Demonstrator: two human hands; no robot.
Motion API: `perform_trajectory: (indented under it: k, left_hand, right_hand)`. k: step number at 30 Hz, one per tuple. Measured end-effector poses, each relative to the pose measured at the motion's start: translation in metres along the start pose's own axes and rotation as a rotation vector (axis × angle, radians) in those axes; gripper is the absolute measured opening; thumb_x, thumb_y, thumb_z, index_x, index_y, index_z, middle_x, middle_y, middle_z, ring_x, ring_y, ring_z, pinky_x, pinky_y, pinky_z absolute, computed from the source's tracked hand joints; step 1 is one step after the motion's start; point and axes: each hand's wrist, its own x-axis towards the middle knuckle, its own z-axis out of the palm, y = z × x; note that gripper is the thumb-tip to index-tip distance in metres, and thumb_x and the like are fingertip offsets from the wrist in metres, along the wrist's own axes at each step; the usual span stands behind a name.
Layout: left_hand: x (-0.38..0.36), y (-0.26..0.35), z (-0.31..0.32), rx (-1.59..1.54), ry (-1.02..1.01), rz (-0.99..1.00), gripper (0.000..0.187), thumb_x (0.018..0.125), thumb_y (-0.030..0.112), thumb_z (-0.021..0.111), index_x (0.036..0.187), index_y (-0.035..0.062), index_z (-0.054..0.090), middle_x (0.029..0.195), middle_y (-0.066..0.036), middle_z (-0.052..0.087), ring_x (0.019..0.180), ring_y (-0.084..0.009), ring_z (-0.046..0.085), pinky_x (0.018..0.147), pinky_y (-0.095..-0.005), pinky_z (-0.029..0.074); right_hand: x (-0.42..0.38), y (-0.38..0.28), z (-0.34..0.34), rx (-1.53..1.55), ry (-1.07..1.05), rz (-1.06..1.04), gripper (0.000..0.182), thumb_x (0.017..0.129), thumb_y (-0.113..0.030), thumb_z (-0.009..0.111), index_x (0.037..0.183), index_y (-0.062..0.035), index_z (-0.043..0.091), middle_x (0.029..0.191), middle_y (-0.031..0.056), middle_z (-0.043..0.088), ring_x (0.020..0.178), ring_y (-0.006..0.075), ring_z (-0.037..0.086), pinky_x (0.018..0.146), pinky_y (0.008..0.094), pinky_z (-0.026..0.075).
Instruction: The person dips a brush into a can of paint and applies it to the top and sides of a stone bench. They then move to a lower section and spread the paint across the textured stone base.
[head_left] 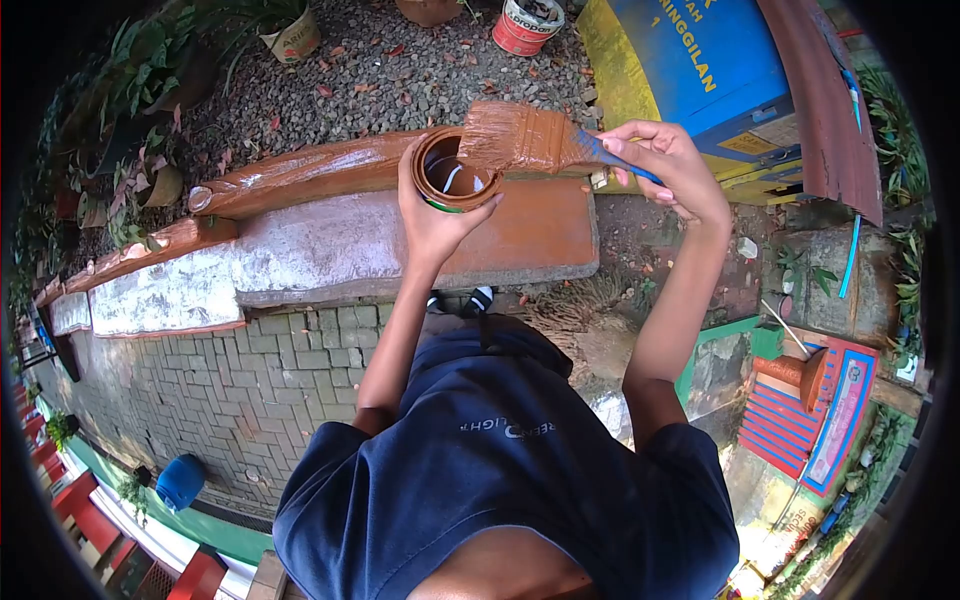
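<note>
My left hand (437,222) is wrapped round an open paint can (462,188), its rim coated brown and brown paint visible inside. In my right hand (665,165), the blue handle (625,163) of a wide brush is pinched between thumb and fingers. The brush's paint-soaked bristles (495,137) lie over the can's right rim. Beneath the can stretches a long bench (530,235), brown and smooth at its right part, pale and worn further left. A glossy brown log-shaped rail (310,172) runs along the bench's far side.
Gravel (370,85) with potted plants lies beyond the rail, with a red and white bucket (527,25). A blue and yellow box (700,70) stands at upper right. Paving (290,375) extends left of my body, with a blue barrel (181,482). A red-blue slatted object (790,415) is at right.
</note>
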Motion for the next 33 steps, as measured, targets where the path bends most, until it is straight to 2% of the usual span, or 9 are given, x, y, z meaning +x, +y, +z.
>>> perform_trajectory:
  k: [2,4,7,14,20,25,27,32,33]
  left_hand:
    - [0.004,0.003,0.002,-0.074,-0.001,-0.026,0.096,0.054,0.017,0.091,0.130,-0.0028,0.037,0.121,-0.017,0.054,0.113,-0.0247,0.056,0.098,-0.0378,0.045]
    - [0.007,0.003,0.001,0.033,0.004,0.050,0.096,0.054,0.017,0.091,0.130,-0.0027,0.037,0.122,-0.017,0.054,0.113,-0.0245,0.055,0.099,-0.0376,0.045]
    - [0.011,0.005,-0.001,0.087,-0.012,0.056,0.096,0.054,0.017,0.091,0.130,-0.0026,0.037,0.123,-0.017,0.054,0.114,-0.0244,0.055,0.100,-0.0373,0.044]
    - [0.012,-0.001,-0.001,0.033,-0.001,0.018,0.097,0.054,0.018,0.091,0.131,-0.0029,0.036,0.124,-0.016,0.053,0.115,-0.0247,0.054,0.101,-0.0380,0.043]
    - [0.007,-0.007,-0.007,0.059,0.006,-0.004,0.098,0.054,0.019,0.091,0.132,-0.0020,0.036,0.124,-0.016,0.053,0.116,-0.0250,0.054,0.101,-0.0384,0.043]
    - [-0.002,-0.012,-0.012,0.040,0.010,-0.040,0.098,0.054,0.018,0.091,0.133,-0.0013,0.036,0.126,-0.016,0.053,0.116,-0.0251,0.054,0.101,-0.0386,0.043]
    - [-0.005,-0.010,-0.015,0.154,0.035,-0.041,0.098,0.054,0.018,0.091,0.134,-0.0014,0.036,0.126,-0.016,0.053,0.117,-0.0250,0.054,0.101,-0.0391,0.043]
    - [-0.027,-0.017,-0.027,0.314,0.077,-0.074,0.105,0.051,0.022,0.091,0.136,-0.0023,0.035,0.128,-0.016,0.051,0.119,-0.0274,0.052,0.105,-0.0404,0.039]
    - [-0.035,-0.022,-0.030,0.398,0.085,-0.069,0.107,0.050,0.025,0.092,0.137,-0.0022,0.034,0.131,-0.017,0.049,0.121,-0.0283,0.050,0.106,-0.0413,0.038]
  right_hand:
    - [0.002,0.000,0.000,-0.010,0.006,0.003,0.023,0.090,-0.019,0.066,0.103,-0.0003,0.066,0.068,0.0037,0.061,0.038,-0.0017,0.034,0.034,0.0149,0.022]
    - [0.003,0.001,-0.002,0.009,0.018,-0.004,0.023,0.090,-0.021,0.067,0.102,-0.0011,0.067,0.069,0.0036,0.061,0.038,-0.0018,0.033,0.034,0.0149,0.022]
    - [0.004,0.000,-0.003,0.043,0.024,-0.014,0.023,0.090,-0.021,0.067,0.102,-0.0017,0.067,0.069,0.0036,0.061,0.038,-0.0018,0.032,0.035,0.0148,0.021]
    - [0.003,0.009,0.000,0.114,0.043,-0.056,0.024,0.090,-0.021,0.067,0.104,-0.0013,0.066,0.069,0.0037,0.061,0.038,-0.0021,0.032,0.035,0.0149,0.021]
    - [0.001,0.021,-0.014,0.195,0.178,-0.090,0.023,0.090,-0.019,0.066,0.103,-0.0001,0.065,0.070,0.0051,0.061,0.037,-0.0020,0.031,0.034,0.0148,0.020]
    - [0.010,0.043,-0.061,0.263,0.259,-0.072,0.026,0.091,-0.021,0.066,0.104,0.0016,0.063,0.073,0.0054,0.062,0.039,-0.0020,0.033,0.034,0.0145,0.020]
    - [0.019,0.058,-0.087,0.248,0.317,-0.043,0.027,0.090,-0.021,0.067,0.104,0.0015,0.063,0.073,0.0050,0.061,0.039,-0.0019,0.033,0.034,0.0145,0.020]
    - [0.080,0.140,-0.167,0.213,0.489,0.026,0.029,0.089,-0.023,0.068,0.105,0.0006,0.063,0.074,0.0050,0.063,0.040,-0.0002,0.035,0.035,0.0158,0.023]
    - [0.097,0.161,-0.185,0.110,0.532,0.038,0.029,0.088,-0.023,0.069,0.104,0.0005,0.064,0.075,0.0065,0.065,0.043,0.0005,0.040,0.035,0.0167,0.024]
